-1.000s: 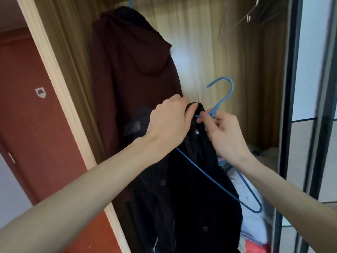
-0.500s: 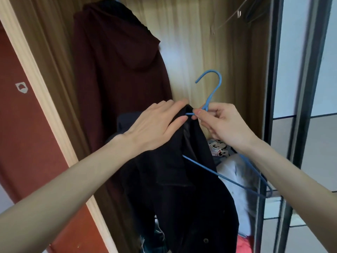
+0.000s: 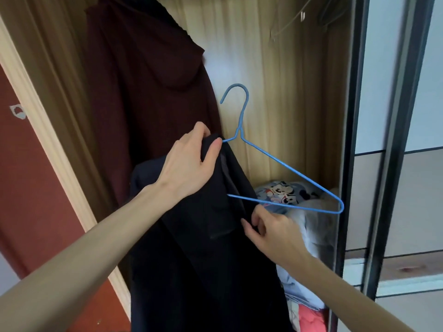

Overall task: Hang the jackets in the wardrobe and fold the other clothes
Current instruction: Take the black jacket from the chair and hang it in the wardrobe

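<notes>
Can't see the wardrobe [image 3: 282, 75] rail at all, cut off at the top, same for whatever the maroon hooded coat [image 3: 143, 75] hangs from. Left shoulder of the blue wire hanger [image 3: 285, 165] buried inside the dark navy jacket [image 3: 191, 248], right shoulder and hook sticking out bare in front of the wooden back panel. Jacket hem runs off the bottom edge. Left hand [image 3: 189, 164] clamped on the jacket collar right by the hanger neck, thumb and fingers curled round the cloth. Right hand [image 3: 271, 230] lower down, fingertips pinching the jacket's front edge just under the hanger's bottom bar. Count so far: two jackets, one blue hanger, a couple of blurry pale hangers [image 3: 292, 22] top right (hard to count properly), one heap of folded stuff with a cartoon-print fabric [image 3: 285, 191] on top
</notes>
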Action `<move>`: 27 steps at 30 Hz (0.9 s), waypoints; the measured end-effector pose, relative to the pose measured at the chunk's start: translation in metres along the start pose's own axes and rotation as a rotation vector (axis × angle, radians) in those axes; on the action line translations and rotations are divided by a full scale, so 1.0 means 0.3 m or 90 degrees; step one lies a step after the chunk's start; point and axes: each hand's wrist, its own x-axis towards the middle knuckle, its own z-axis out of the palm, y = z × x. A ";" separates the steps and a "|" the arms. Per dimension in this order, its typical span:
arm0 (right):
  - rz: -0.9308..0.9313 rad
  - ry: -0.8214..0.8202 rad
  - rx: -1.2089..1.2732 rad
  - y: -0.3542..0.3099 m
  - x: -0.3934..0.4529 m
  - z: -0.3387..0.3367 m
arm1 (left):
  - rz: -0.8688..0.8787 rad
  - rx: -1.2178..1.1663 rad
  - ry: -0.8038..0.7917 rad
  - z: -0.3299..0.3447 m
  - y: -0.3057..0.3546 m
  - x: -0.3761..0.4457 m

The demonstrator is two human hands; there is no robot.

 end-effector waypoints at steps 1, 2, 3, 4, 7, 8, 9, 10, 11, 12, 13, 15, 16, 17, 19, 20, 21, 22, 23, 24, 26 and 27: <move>0.057 -0.046 0.004 0.009 -0.007 0.023 | -0.007 -0.008 0.011 -0.007 0.003 -0.002; 0.101 -0.077 0.010 0.015 -0.012 0.043 | -0.012 -0.011 0.017 -0.014 0.006 -0.004; 0.139 -0.091 0.031 0.020 -0.011 0.058 | -0.016 -0.014 0.022 -0.021 0.007 -0.007; 0.169 -0.099 0.063 0.026 -0.008 0.071 | -0.023 -0.021 0.030 -0.028 0.008 -0.010; 0.165 -0.194 0.155 0.058 0.002 0.109 | -0.076 -0.060 0.082 -0.053 -0.001 -0.020; 0.149 -0.250 0.214 0.075 0.003 0.121 | -0.100 -0.076 0.106 -0.063 -0.008 -0.023; 0.143 -0.306 0.284 0.095 0.002 0.133 | -0.122 -0.090 0.126 -0.072 -0.016 -0.026; 0.148 -0.359 0.345 0.115 0.001 0.147 | -0.139 -0.097 0.137 -0.082 -0.025 -0.030; 0.160 -0.410 0.394 0.133 0.000 0.157 | -0.150 -0.099 0.140 -0.092 -0.036 -0.036; 0.171 -0.454 0.435 0.150 0.001 0.165 | -0.158 -0.097 0.138 -0.099 -0.046 -0.041; 0.172 -0.486 0.469 0.165 0.004 0.173 | -0.163 -0.091 0.134 -0.104 -0.055 -0.047; 0.161 -0.522 0.504 0.188 0.016 0.180 | -0.173 -0.083 0.122 -0.110 -0.068 -0.059; 0.162 -0.529 0.501 0.198 0.023 0.179 | -0.179 -0.082 0.117 -0.111 -0.072 -0.064; 0.169 -0.527 0.490 0.210 0.031 0.177 | -0.187 -0.081 0.108 -0.116 -0.076 -0.068; 0.173 -0.490 0.417 0.234 0.052 0.158 | -0.202 -0.084 0.074 -0.130 -0.086 -0.078; 0.165 -0.459 0.370 0.247 0.066 0.147 | -0.207 -0.090 0.048 -0.140 -0.097 -0.082; 0.159 -0.428 0.344 0.260 0.082 0.135 | -0.209 -0.098 0.023 -0.148 -0.110 -0.087; 0.161 -0.396 0.332 0.268 0.101 0.124 | -0.211 -0.106 0.007 -0.153 -0.123 -0.091; 0.167 -0.365 0.330 0.273 0.118 0.114 | -0.218 -0.102 -0.002 -0.154 -0.137 -0.096; 0.166 -0.330 0.319 0.278 0.135 0.104 | -0.229 -0.082 -0.001 -0.153 -0.151 -0.100; 0.149 -0.252 0.289 0.297 0.168 0.084 | -0.254 -0.024 0.015 -0.143 -0.182 -0.112; 0.149 -0.223 0.272 0.306 0.185 0.071 | -0.262 -0.009 0.019 -0.135 -0.199 -0.124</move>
